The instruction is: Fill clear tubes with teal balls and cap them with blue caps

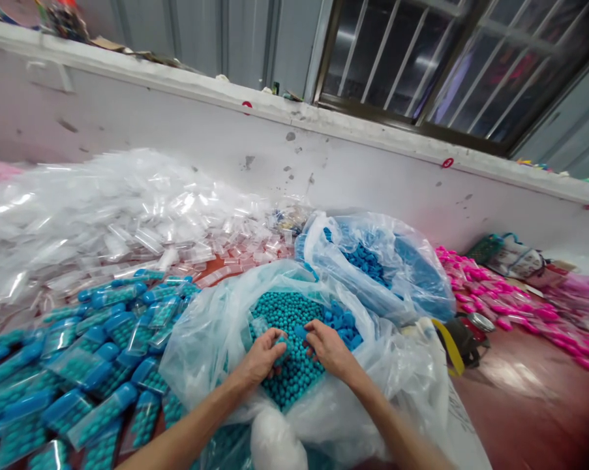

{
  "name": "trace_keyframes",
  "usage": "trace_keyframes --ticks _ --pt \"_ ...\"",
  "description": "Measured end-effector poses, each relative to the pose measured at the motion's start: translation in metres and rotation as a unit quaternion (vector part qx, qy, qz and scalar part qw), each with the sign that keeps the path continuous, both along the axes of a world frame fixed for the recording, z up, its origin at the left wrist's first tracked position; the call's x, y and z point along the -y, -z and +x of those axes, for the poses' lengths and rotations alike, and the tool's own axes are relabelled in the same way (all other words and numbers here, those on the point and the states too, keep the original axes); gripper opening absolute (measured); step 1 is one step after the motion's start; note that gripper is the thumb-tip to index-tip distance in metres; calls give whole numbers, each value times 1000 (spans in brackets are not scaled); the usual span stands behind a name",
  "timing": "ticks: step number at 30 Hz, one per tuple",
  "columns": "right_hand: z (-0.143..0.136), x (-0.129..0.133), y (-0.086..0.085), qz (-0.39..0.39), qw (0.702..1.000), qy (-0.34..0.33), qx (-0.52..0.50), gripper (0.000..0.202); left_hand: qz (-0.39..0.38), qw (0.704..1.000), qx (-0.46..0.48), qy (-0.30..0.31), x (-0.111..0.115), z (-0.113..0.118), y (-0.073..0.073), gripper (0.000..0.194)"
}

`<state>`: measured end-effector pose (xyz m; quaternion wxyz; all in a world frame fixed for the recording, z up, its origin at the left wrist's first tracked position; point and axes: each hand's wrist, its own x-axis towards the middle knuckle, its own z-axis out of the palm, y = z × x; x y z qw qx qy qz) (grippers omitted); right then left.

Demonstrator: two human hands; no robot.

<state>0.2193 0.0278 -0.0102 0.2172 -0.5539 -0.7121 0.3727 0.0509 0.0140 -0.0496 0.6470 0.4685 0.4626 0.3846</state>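
Above the teal beads (pixel 289 385) in an open plastic bag (pixel 196 339), both hands are close together. My left hand (pixel 262 358) is closed around a small clear tube, mostly hidden by the fingers, with teal showing at its end. Facing it, my right hand (pixel 329 347) pinches a blue cap (pixel 301 331) between thumb and fingertips. The cap and the tube are apart. More blue caps (pixel 342 325) lie on the beads at the bag's right side, just behind my right hand.
Capped tubes of teal beads (pixel 98 359) are heaped at left, below a pile of clear tubes (pixel 128 202). Behind stands another bag (pixel 411 267) with blue caps. Pink pieces (pixel 509 294) and a yellow strap (pixel 451 346) lie right. A wall (pixel 362 176) closes the back.
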Motion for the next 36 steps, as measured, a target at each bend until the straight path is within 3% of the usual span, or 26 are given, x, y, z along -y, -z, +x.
trace_keyframes --ticks 4,11,19,23,27,31,36 --pt "-11 2 9 -72 987 22 -145 11 24 1000 16 4 1 2 -5 44" --pt "-11 0 13 -105 974 11 -200 17 26 1000 3 2 3 3 -6 59" --pt "-10 13 11 124 983 50 -123 18 11 1000 28 0 5 1 -12 65" --pt "-10 17 15 238 965 5 -108 18 -17 997 71 0 6 1 -11 68" --pt "-9 19 17 305 948 -29 -86 21 -37 996 85 6 6 2 -11 68" --pt "-10 21 15 380 921 -80 0 26 -55 993 101 6 9 2 -14 67" --pt "-12 24 17 392 914 -109 -5 27 -71 995 75 -12 13 3 -18 58"
